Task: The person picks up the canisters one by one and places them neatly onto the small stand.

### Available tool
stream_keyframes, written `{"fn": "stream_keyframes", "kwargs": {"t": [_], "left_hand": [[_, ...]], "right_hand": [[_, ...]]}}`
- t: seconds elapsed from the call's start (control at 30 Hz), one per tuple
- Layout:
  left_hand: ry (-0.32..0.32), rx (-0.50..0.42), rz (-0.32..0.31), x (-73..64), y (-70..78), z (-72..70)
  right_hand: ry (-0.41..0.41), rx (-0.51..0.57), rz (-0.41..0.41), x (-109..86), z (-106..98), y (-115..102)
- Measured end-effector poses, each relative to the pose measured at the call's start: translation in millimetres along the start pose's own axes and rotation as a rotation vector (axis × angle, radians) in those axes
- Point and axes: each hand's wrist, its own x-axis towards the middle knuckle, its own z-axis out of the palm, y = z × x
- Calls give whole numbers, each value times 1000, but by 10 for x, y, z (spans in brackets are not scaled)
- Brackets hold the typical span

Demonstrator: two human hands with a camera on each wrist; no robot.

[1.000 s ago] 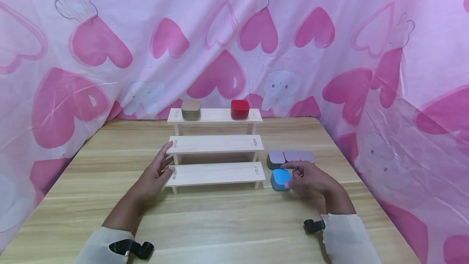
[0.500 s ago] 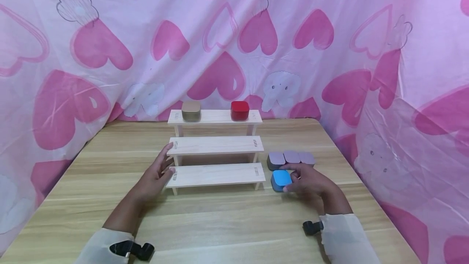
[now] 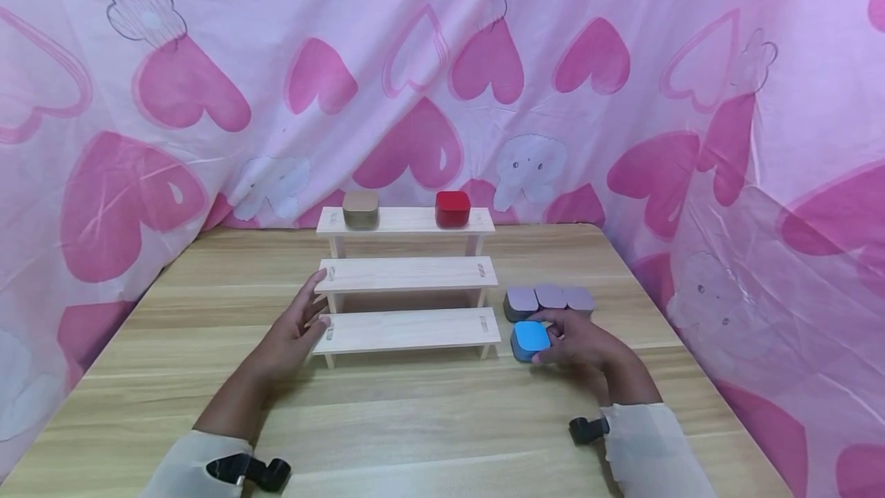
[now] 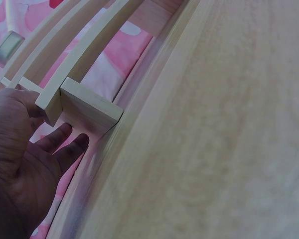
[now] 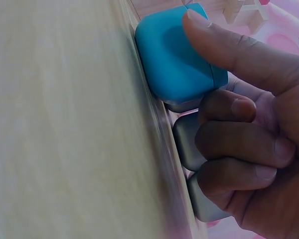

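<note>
On the table [image 3: 415,436], right of the lower shelf [image 3: 408,329] and apart from it, the blue block [image 3: 531,338] sits upright in the grasp of the right hand [image 3: 581,343], pinched between thumb and index finger. The wrist view shows that thumb laid along the block and the other three fingers folded toward the palm. Just behind the block stands a row of three lilac blocks [image 3: 551,297], side by side, their sides darker than their tops. The left hand [image 3: 283,340] grasps nothing: its thumb touches the left end of the lower shelf and its index finger reaches the left end of the middle shelf [image 3: 408,273], while the other fingers hang loosely extended. At the back, the top shelf [image 3: 408,219] bears a tan block [image 3: 361,210] toward its left and a red block [image 3: 452,210] toward its right. Heart-patterned cloth [image 3: 318,75] hangs behind and along the sides.
</note>
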Motion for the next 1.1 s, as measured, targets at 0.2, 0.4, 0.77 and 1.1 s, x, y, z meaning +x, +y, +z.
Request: {"fn": "stream_keyframes", "kwargs": {"t": [0.2,0.4,0.77,1.1], "left_hand": [[-1,-2,24,10,-13,-2],[-1,0,47,13,-37,1],[-4,1,29,2,-18,2],[-5,-7,48,-2,-39,3]], "right_hand": [[-12,9,11,-7,3,-3],[-24,7,2,-10,1,7],[-26,-1,30,-26,4,22],[-34,0,2,-9,-6,60]]}}
